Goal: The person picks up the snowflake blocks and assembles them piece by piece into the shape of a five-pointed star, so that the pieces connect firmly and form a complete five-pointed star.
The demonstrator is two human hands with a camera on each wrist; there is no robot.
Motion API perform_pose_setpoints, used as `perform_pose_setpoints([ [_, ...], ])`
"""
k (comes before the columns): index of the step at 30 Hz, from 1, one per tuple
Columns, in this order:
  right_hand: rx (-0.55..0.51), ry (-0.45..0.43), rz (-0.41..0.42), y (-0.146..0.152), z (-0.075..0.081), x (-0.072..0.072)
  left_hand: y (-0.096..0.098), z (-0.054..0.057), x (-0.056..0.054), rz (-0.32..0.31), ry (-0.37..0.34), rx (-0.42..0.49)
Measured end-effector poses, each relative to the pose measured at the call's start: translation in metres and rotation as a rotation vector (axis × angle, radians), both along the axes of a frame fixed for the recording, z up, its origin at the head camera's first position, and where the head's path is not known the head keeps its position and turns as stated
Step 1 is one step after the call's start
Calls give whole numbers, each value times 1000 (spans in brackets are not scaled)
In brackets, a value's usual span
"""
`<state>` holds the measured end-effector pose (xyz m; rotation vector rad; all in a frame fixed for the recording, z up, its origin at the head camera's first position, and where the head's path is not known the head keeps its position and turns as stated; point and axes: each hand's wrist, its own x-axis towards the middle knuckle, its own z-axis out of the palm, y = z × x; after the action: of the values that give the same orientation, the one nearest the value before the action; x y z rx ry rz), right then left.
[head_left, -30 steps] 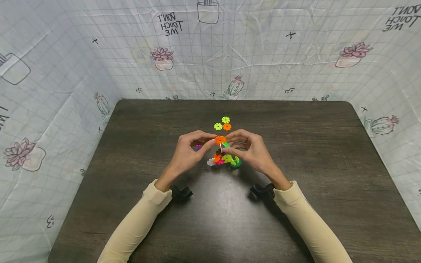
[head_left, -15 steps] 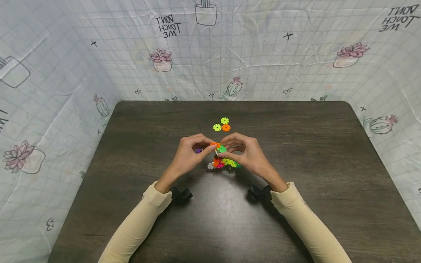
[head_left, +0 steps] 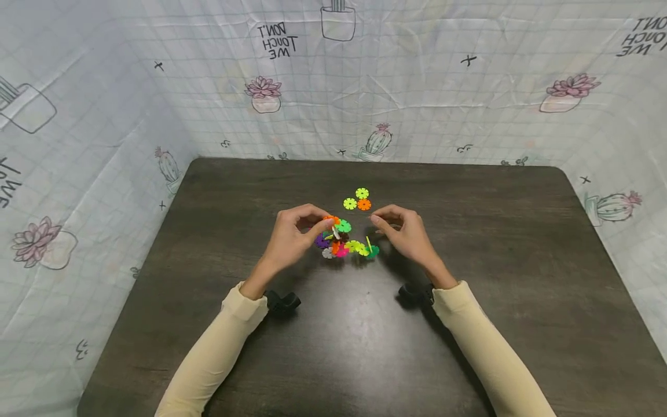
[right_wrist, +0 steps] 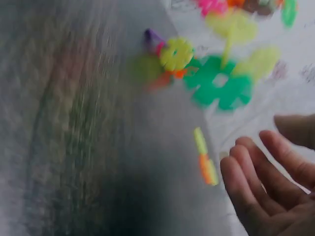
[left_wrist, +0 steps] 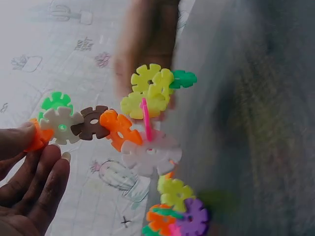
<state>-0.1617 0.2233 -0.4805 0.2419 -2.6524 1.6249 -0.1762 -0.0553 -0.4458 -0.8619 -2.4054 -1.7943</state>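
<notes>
My left hand (head_left: 294, 237) pinches an orange notched disc (left_wrist: 40, 136) between thumb and fingers. That disc ends a chain of interlocking flower discs. A green disc (left_wrist: 58, 101), a white disc (left_wrist: 60, 127), a brown disc (left_wrist: 90, 124) and another orange disc (left_wrist: 118, 129) follow along it. Farther on are a pale disc (left_wrist: 151, 156), a pink disc (left_wrist: 146, 120), several yellow discs (left_wrist: 146, 78) and a dark green disc (head_left: 372, 252). My right hand (head_left: 405, 233) hovers to the right of the chain, fingers loosely bent and holding nothing.
Three loose discs lie behind the hands: two yellow-green discs (head_left: 350, 204) and an orange disc (head_left: 364, 204). Another cluster with a purple disc (left_wrist: 196, 216) is near the left hand. The dark wooden table (head_left: 469, 347) meets a patterned cloth (head_left: 417, 75) at the back.
The right hand has let go of the chain and moved away to the right. My left hand has shifted slightly left, still holding the orange disc, and more of the chain shows.
</notes>
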Motion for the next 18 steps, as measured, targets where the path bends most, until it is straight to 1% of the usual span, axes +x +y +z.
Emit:
perform_pose_setpoints([
  [3, 41, -31, -28, 5, -9, -12, -5, 4, -2, 28, -1, 1],
  [6, 116, -35, -34, 7, -14, -25, -9, 7, -4, 43, -10, 17],
  [10, 212, -39, -26, 8, -16, -42, -11, 6, -7, 39, -24, 37],
  [14, 271, -59, -14, 8, -16, -57, -9, 7, -7, 46, -30, 45],
  [16, 309, -58, -22, 4, -16, -63, -8, 8, -7, 54, -25, 42],
  [18, 347, -52, -47, 0, -17, -68, -7, 9, -6, 61, -22, 37],
])
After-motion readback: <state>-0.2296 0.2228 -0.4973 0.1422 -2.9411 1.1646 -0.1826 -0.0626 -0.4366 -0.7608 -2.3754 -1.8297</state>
